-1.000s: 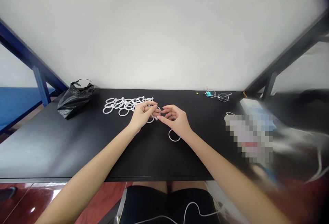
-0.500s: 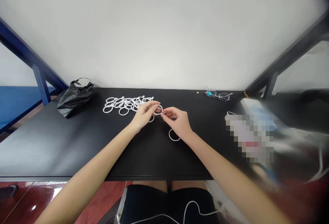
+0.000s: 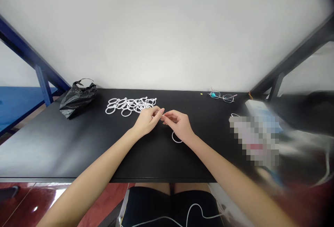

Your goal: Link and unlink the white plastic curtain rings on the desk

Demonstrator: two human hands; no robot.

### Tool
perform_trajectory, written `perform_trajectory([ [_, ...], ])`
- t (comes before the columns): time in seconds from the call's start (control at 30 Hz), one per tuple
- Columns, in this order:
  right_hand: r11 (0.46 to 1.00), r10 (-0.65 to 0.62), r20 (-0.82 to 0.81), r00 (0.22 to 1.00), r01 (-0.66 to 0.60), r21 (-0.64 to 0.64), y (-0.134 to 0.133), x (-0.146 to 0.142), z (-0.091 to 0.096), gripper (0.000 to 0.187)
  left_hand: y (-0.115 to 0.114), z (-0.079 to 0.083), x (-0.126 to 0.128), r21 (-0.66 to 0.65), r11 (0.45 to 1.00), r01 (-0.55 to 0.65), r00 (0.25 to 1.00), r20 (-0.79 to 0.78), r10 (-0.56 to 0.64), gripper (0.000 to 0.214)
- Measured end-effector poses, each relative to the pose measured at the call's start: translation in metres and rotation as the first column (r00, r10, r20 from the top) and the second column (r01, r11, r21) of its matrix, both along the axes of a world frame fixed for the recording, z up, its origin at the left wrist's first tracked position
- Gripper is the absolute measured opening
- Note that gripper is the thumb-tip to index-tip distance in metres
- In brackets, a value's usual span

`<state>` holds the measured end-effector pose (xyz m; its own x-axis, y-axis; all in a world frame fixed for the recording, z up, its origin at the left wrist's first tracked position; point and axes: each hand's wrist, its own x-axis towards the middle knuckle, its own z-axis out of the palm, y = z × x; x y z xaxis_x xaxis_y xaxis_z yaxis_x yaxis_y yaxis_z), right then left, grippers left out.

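Observation:
My left hand (image 3: 149, 120) and my right hand (image 3: 180, 124) meet over the middle of the black table. Both are closed in a pinch around a white ring (image 3: 162, 116); only a sliver of it shows between the fingertips, the rest hidden by the fingers. Behind and left of my left hand lies a spread of several thin white rings (image 3: 138, 106) with small knobs, overlapping one another. Another white ring (image 3: 173, 140) rests on the table, partly covered by my right wrist.
A crumpled black plastic bag (image 3: 78, 98) sits at the back left of the black table (image 3: 86, 143). Eyeglasses (image 3: 221, 96) lie near the wall. On the right are a white box (image 3: 254, 107) and a blurred-out item (image 3: 255, 142). A white cable (image 3: 193, 206) crosses my lap.
The held ring, seen as an open circle before, is now mostly covered by my fingers. My left hand has tilted slightly, and a ring that showed beneath it is out of sight.

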<state>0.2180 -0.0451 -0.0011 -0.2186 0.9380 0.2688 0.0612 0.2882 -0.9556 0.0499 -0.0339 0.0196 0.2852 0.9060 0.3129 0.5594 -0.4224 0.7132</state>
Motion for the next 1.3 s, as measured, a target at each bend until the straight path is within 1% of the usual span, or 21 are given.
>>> perform_trajectory([
  [0.13, 1.0, 0.013, -0.011, 1.0, -0.013, 0.001, 0.0, -0.001, -0.002, 0.025, 0.0, -0.001, 0.0, -0.002, 1.0, -0.024, 0.999, -0.025, 0.024, 0.044],
  [0.23, 1.0, 0.009, -0.038, 0.999, -0.008, 0.016, 0.0, -0.001, -0.001, 0.026, 0.0, -0.001, 0.0, 0.003, 1.0, -0.017, 1.0, -0.013, 0.018, 0.043],
  [0.37, 1.0, 0.003, -0.038, 0.999, -0.003, 0.017, -0.001, -0.002, 0.0, 0.027, 0.0, -0.001, 0.0, -0.027, 1.0, -0.007, 1.0, 0.015, 0.007, 0.043],
  [0.53, 1.0, 0.007, -0.02, 1.0, -0.006, 0.021, 0.0, -0.001, 0.001, 0.026, 0.0, 0.0, 0.001, -0.052, 0.999, -0.004, 1.0, 0.018, 0.005, 0.042],
  [0.73, 1.0, 0.017, -0.041, 0.999, -0.016, 0.017, 0.0, -0.001, 0.0, 0.027, 0.0, 0.001, 0.0, -0.055, 0.998, 0.01, 1.0, 0.016, -0.01, 0.04],
  [0.9, 0.999, -0.028, -0.046, 0.999, 0.029, 0.038, -0.001, -0.002, 0.002, 0.023, 0.0, 0.004, -0.003, -0.092, 0.993, 0.071, 0.997, 0.037, -0.068, 0.032],
  [1.0, 0.996, -0.08, -0.044, 0.996, 0.082, 0.037, 0.001, 0.0, 0.007, 0.024, 0.002, 0.003, -0.005, -0.057, 0.995, 0.084, 0.996, 0.006, -0.084, 0.03],
  [1.07, 0.993, -0.116, -0.021, 0.993, 0.116, 0.0, 0.002, 0.003, 0.01, 0.027, 0.005, 0.002, -0.009, -0.002, 0.999, 0.05, 0.997, -0.062, -0.05, 0.032],
  [1.13, 0.988, -0.147, 0.007, 0.989, 0.147, -0.044, 0.004, 0.005, 0.012, 0.03, 0.009, -0.001, -0.015, 0.081, 0.996, -0.021, 0.988, -0.148, 0.033, 0.035],
  [1.23, 0.985, -0.165, 0.018, 0.986, 0.166, -0.052, 0.006, 0.006, 0.012, 0.031, 0.015, -0.003, -0.025, 0.219, 0.966, -0.136, 0.95, -0.248, 0.19, 0.039],
  [1.3, 0.987, -0.158, 0.02, 0.987, 0.158, -0.04, 0.006, 0.006, 0.011, 0.03, 0.019, -0.004, -0.031, 0.271, 0.949, -0.164, 0.922, -0.299, 0.245, 0.038],
])
